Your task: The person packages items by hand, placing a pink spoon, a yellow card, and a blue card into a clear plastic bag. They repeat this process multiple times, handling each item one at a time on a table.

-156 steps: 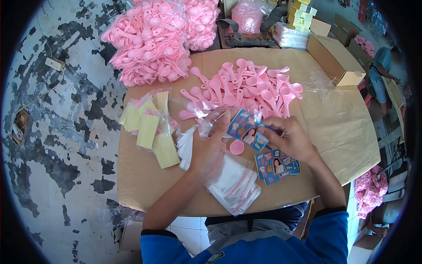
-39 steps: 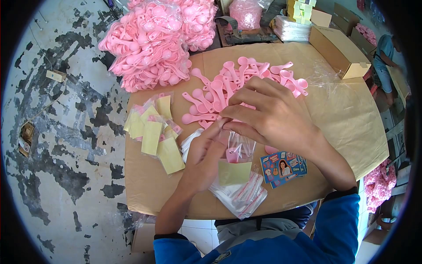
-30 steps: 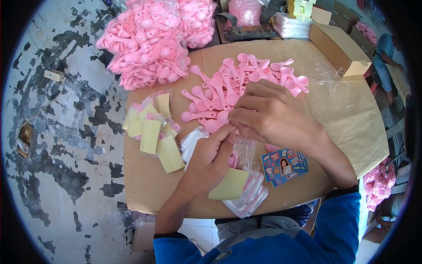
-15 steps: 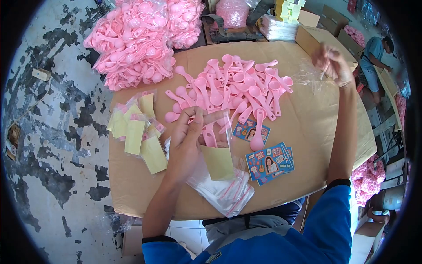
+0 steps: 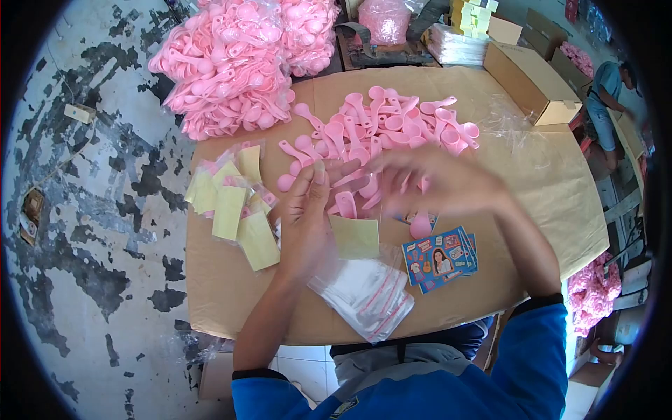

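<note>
My left hand (image 5: 306,217) is closed on the upper edge of a clear plastic bag, which holds a pale yellow card (image 5: 355,239) and a pink scoop (image 5: 345,204). My right hand (image 5: 437,180), smeared by motion, is close to the bag's open end on the right. Beyond both hands lies a loose heap of pink scoops (image 5: 392,122). Under the held bag is a stack of flat clear bags (image 5: 367,294). Blue printed cards (image 5: 442,260) lie to the right of it, with one scoop (image 5: 421,224) just above them.
Filled bags with yellow cards (image 5: 229,210) are piled on the table's left side. Large sacks of pink scoops (image 5: 224,70) stand at the back left. A cardboard box (image 5: 532,80) and crumpled clear plastic (image 5: 509,129) sit at the back right. Another person (image 5: 607,105) works at far right.
My right hand has swept from the back right of the table, by the crumpled plastic, to the bag. My left hand keeps its hold. The view has shifted slightly.
</note>
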Available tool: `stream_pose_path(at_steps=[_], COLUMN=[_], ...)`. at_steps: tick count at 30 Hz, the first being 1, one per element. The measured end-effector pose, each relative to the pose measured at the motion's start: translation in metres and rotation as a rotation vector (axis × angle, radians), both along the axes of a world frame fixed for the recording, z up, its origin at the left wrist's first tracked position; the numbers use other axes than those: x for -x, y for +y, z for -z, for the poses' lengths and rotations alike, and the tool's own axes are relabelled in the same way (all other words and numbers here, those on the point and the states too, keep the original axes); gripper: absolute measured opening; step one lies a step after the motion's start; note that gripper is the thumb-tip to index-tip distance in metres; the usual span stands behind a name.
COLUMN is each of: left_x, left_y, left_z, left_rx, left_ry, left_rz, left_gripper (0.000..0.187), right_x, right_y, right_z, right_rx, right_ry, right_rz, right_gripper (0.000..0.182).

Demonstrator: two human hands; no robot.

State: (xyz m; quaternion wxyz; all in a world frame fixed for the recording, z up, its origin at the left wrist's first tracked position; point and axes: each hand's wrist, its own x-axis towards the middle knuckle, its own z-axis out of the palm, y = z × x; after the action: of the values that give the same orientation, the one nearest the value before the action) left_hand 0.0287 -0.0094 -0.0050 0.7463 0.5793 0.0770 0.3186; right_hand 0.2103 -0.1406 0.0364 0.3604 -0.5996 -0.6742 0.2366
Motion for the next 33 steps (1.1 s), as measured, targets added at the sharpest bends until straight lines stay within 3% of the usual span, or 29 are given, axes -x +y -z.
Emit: stream_pose_path(at_steps=[1,5,11,17,20,23,33], left_x=[-0.001,-0.001,0.004,0.006,0.006,0.009,0.016], left_y=[0.0,-0.004,0.003,0.001,0.003,0.015,0.027], left_z=[0.0,-0.006,0.009,0.003,0.011,0.008,-0.006], left_rx=[-0.003,0.226,0.114,-0.198,-0.17,-0.057,-0.22], left_ry=[0.001,0.007,0.08,0.11,0.135,0.123,0.105], left_rz=[-0.024,-0.007,0.109,-0.01,-0.067,0.032,0.177], left_gripper=[0.036,0.039,0.041,0.038,0.031,0.031,0.025], right_x=[0.028,0.037,0.031,0.026,0.024,0.022,0.014], right_y=[0.003,0.02,0.014,0.019,0.016,0.015,0.014], right_z=[-0.01,0.023,0.025,0.035,0.027,0.023,0.025], right_rx=[0.144,-0.142,-0.087,-0.163,-0.189,-0.153,-0.28], right_ry=[-0.017,0.289,0.48,0.399,0.412,0.497,0.439], right_rz=[-0.002,0.084,0.239,0.101,0.118,0.211,0.135], right_gripper=[0.03,0.022,0.023,0.023,0.021,0.02,0.022])
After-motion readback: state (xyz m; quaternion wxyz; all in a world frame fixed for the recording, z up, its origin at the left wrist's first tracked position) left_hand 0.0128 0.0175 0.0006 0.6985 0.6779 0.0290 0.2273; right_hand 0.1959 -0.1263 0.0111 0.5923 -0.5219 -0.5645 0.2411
